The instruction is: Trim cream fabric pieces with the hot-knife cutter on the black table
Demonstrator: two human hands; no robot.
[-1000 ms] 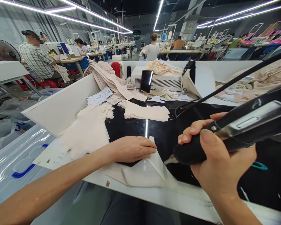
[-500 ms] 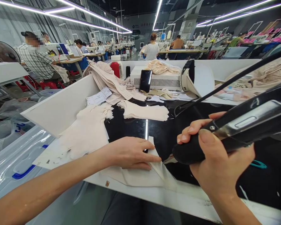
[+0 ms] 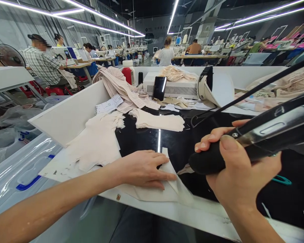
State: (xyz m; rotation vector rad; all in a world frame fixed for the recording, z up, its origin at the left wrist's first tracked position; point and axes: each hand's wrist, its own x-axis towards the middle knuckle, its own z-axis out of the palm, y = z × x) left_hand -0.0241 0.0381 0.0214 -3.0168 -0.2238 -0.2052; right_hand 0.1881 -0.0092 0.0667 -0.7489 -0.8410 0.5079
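Table (image 3: pixel 142 138): black glossy top, white rim.
Pile (image 3: pixel 96 141): cream cut fabric, on the table's left side.
Tool (image 3: pixel 255 138): black, corded, its metal tip touching the piece's right edge.
Piece (image 3: pixel 164 190): cream fabric, at the table's near edge.
Right hand (image 3: pixel 240 175): clenched around the tool's handle.
Left hand (image 3: pixel 142 168): spread flat, fingers straight, pressing on the piece and grasping nothing.
Phone (image 3: pixel 159 87): dark, propped upright at the far side.

left grip (image 3: pixel 142 168) lies flat, palm down; right grip (image 3: pixel 239 172) is curled closed, thumb on top.
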